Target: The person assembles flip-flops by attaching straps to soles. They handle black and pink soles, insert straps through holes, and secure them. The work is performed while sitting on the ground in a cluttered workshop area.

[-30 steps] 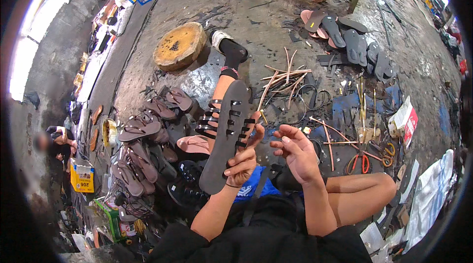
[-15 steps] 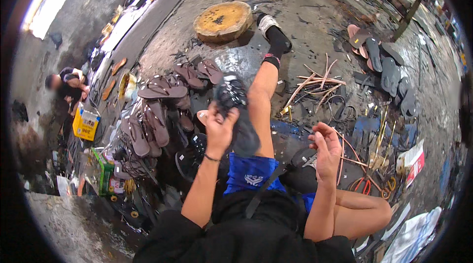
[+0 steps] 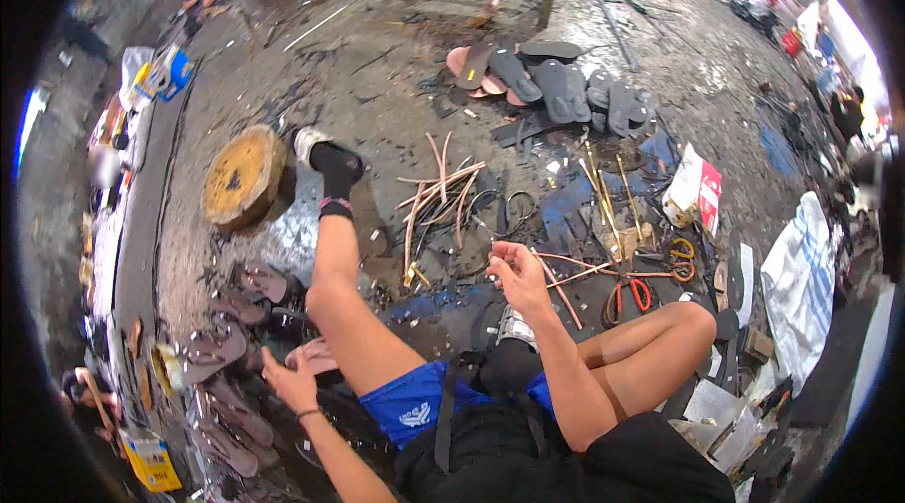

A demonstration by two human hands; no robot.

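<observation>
My left hand (image 3: 290, 382) is low on the left over the sandals, thumb and fingers apart, with nothing visible held. Just beyond its thumb lies a pink sandal (image 3: 319, 354). Brown thong sandals (image 3: 215, 352) crowd the floor around that hand, and more brown sandals (image 3: 236, 428) lie below it. My right hand (image 3: 518, 279) is raised above my lap, its fingers curled in and thumb against them; anything pinched there is too small to make out. Past its fingertips, pink and black strips (image 3: 443, 184) lie in a loose heap.
A round wooden block (image 3: 243, 177) stands left of my outstretched leg. Red-handled scissors (image 3: 627, 298) and yellow-handled scissors (image 3: 681, 258) lie on the right. Grey slippers (image 3: 563, 88) are grouped farther off. A white sack (image 3: 799, 277) and yellow box (image 3: 151, 461) lie at the sides.
The dark slipper has left my left hand, which has moved down and left toward the sandals. My view has swung right. My right hand keeps its curled pose.
</observation>
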